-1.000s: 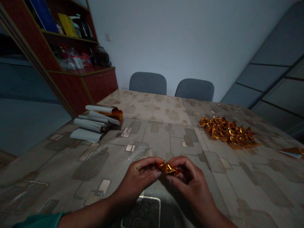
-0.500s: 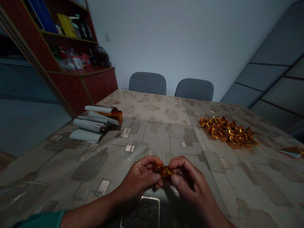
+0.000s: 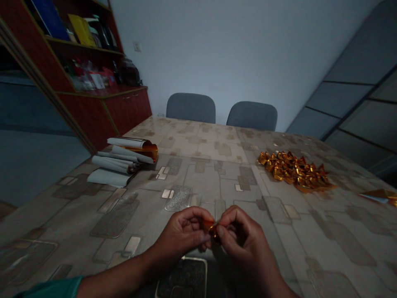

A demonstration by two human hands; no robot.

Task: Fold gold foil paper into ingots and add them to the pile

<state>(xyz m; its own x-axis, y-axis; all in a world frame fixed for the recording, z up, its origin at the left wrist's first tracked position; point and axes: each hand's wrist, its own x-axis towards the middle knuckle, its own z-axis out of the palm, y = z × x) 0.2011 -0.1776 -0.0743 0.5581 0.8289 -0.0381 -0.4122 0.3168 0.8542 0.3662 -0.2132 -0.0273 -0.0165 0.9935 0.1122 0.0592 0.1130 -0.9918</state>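
Several curled white-backed foil sheets (image 3: 114, 165) lie stacked at the left of the patterned table (image 3: 198, 140), well apart from the person's hands. Near the table edge, the left hand (image 3: 182, 234) and right hand (image 3: 243, 242) both grip a small folded piece of gold foil (image 3: 212, 230) between their fingers, holding it above the tabletop. Farther right sit a heap of folded gold foil pieces (image 3: 290, 171) and a loose gold sheet (image 3: 378, 197)
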